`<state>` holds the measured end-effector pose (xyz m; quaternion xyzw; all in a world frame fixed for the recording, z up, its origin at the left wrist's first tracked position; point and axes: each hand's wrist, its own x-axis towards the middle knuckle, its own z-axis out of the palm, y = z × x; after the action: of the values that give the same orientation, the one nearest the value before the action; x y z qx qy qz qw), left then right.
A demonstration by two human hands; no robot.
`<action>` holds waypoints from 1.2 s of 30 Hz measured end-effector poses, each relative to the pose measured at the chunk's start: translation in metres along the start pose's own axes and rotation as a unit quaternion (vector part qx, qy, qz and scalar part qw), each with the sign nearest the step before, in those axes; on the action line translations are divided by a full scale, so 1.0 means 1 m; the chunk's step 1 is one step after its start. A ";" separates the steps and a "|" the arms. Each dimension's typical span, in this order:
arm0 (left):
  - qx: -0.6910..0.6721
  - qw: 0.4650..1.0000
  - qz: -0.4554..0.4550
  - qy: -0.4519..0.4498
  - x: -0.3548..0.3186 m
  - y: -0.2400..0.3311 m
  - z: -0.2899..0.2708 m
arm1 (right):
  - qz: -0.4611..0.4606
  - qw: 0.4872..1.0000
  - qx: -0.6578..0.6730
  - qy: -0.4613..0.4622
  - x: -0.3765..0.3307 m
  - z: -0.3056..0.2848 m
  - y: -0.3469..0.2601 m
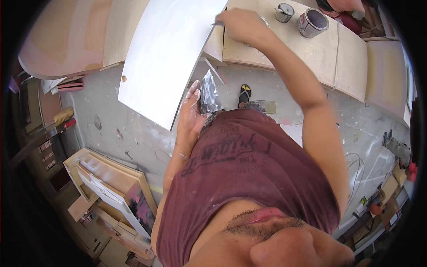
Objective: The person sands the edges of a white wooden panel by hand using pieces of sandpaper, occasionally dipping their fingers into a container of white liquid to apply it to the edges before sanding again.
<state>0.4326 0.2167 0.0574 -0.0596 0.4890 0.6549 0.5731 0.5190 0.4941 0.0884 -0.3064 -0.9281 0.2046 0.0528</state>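
Right hand (243, 27) pinches a thin blade (217, 23) at the white panel (167, 58)'s edge, left hand (191, 118) grips a smeared plate (210, 93) beside it, dark-lettered shirt (253, 178) below.

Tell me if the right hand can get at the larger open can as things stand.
Probably yes: the right hand, at the white panel, is near the wooden surface where the larger can stands open-topped. The smaller can seems to leave room, though the hand appears to hold a thin blade.

White panel (171, 55), smooth, lying at a slant before me. Broad grey-smeared blade (209, 94) in my left hand (191, 113), beside panel's edge. Thin grey tool (217, 23), mostly hidden, in my right (242, 26).
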 end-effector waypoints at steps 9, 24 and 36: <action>0.015 0.988 0.151 -0.006 0.035 0.007 0.038 | 0.156 0.758 0.615 0.154 -0.123 0.042 -0.037; 0.179 0.952 0.242 0.054 0.015 0.006 0.054 | 0.158 0.729 0.653 0.129 -0.139 0.067 -0.004; 0.115 0.971 0.183 0.104 -0.047 0.031 -0.045 | 0.111 0.798 0.442 0.394 -0.018 0.106 0.029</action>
<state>0.4012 0.1560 0.0823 0.0296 0.6204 0.6781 0.3929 0.5256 0.4679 -0.0194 -0.4047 -0.5958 0.4590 0.5203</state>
